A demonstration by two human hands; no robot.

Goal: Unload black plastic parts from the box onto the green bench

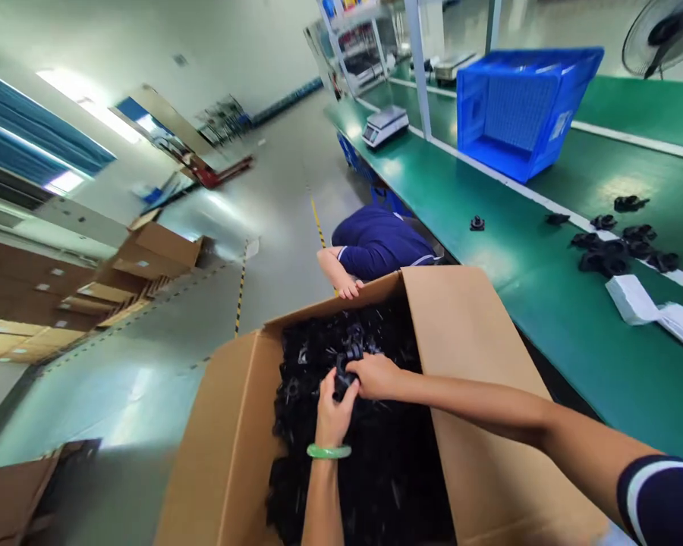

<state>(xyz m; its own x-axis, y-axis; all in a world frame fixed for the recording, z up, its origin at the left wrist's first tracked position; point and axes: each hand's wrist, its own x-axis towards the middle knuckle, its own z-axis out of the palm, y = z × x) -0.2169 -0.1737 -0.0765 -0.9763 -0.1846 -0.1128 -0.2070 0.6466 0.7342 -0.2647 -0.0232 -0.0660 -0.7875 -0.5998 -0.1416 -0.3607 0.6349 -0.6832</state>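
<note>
A large open cardboard box (228, 447) stands in front of me, filled with many small black plastic parts (387, 470). Both my hands reach into it. My left hand (333, 413), with a green bangle on the wrist, is closed around black parts near the top of the pile. My right hand (379, 376) comes in from the right, fingers curled on a black plastic part (348, 362) right beside the left hand. The two hands touch over the same cluster of parts.
Another person (376, 243) in a dark blue shirt bends down behind the box, a hand (348, 287) on its far edge. On the green bench (546, 303) at right lie several black parts (615, 246), white paper (654, 307), a blue crate (524, 106) and a scale (384, 125). Cardboard boxes (148, 258) are stacked at left.
</note>
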